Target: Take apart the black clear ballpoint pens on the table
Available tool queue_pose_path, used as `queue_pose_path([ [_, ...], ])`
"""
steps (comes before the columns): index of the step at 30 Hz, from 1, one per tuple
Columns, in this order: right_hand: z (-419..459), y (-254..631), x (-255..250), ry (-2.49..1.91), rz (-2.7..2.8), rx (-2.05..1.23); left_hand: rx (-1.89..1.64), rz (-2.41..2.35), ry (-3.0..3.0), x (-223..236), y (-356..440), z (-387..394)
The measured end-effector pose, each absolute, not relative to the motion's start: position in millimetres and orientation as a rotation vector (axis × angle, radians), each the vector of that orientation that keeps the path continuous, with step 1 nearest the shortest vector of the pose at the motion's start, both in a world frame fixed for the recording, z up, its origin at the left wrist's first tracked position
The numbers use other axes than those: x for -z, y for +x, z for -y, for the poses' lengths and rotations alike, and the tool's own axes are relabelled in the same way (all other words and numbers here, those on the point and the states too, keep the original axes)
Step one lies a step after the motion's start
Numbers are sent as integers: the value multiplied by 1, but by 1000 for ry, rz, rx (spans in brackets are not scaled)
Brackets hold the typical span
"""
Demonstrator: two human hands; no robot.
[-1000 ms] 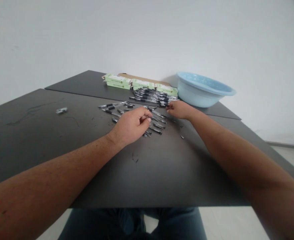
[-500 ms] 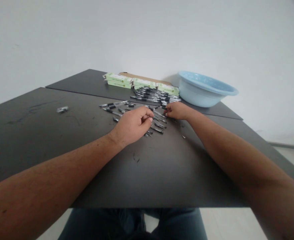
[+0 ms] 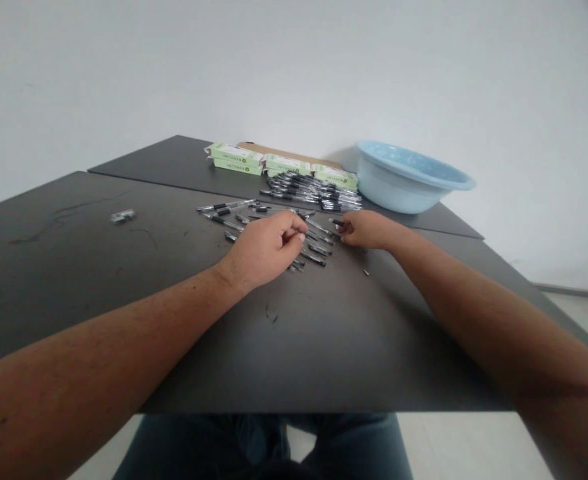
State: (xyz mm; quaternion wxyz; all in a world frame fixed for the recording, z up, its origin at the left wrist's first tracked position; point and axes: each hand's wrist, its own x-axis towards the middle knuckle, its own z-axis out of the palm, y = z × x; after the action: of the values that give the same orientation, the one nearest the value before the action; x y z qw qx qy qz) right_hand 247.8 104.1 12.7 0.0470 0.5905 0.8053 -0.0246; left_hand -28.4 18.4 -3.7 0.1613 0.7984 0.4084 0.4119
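My left hand (image 3: 273,243) rests over a loose spread of pen parts, thumb and forefinger curled together. What they hold, if anything, is hidden. Beside it lie gel pens (image 3: 227,207) and pen bodies with black grips, some partly under the hand. To the right, my right hand (image 3: 361,229) pinches a short black pen piece (image 3: 338,222) with a pale tip, too small to tell whether it is a cap or a grip end. Behind both hands is a heaped pile of clear pens with black grips (image 3: 307,190).
Green-and-white boxes (image 3: 237,159) stand in stacks at the back, before a brown cardboard piece (image 3: 289,155). A light blue basin (image 3: 399,183) sits at back right. Small clear pieces (image 3: 123,216) lie at left, and a tiny tip (image 3: 367,272) at right on the dark table (image 3: 294,360).
My right hand has moved slightly right, away from the loose pens, and the black piece in its fingers now shows. My left hand stays nearly in place.
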Motion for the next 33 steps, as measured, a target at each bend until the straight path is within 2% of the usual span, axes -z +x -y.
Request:
queue_pose_path([
  [9, -94, 252, -13, 1905, -2476, 102, -1194, -1178, 2275, 4, -28, -20],
  [12, -79, 258, -24, 1972, -2565, 291, -1195, -1192, 2269, 2, -29, -19],
  [13, -72, 257, -27, 2020, -2628, 494, -1195, -1198, 2267, 2, -29, -19],
  [17, -31, 238, -33, 2027, -2655, 1676, -1140, -1113, 2179, 2, -24, -15],
  [19, -10, 223, -28, 1954, -2630, 2058, -1065, -976, 2066, 4, -18, -10],
  [21, 8, 209, -20, 1875, -2665, 2270, -970, -824, 1947, 6, -12, -4],
  [24, 25, 194, -4, 1912, -2800, 2340, -850, -650, 1821, 10, -5, 2],
  [28, 28, 183, 10, 2038, -2966, 2230, -890, -657, 1673, 10, -2, 3],
  [31, 24, 185, 9, 2085, -3023, 2005, -940, -707, 1617, 8, -5, -1],
  [33, 20, 195, 4, 2132, -3077, 1702, -987, -735, 1618, 5, -9, -6],
])
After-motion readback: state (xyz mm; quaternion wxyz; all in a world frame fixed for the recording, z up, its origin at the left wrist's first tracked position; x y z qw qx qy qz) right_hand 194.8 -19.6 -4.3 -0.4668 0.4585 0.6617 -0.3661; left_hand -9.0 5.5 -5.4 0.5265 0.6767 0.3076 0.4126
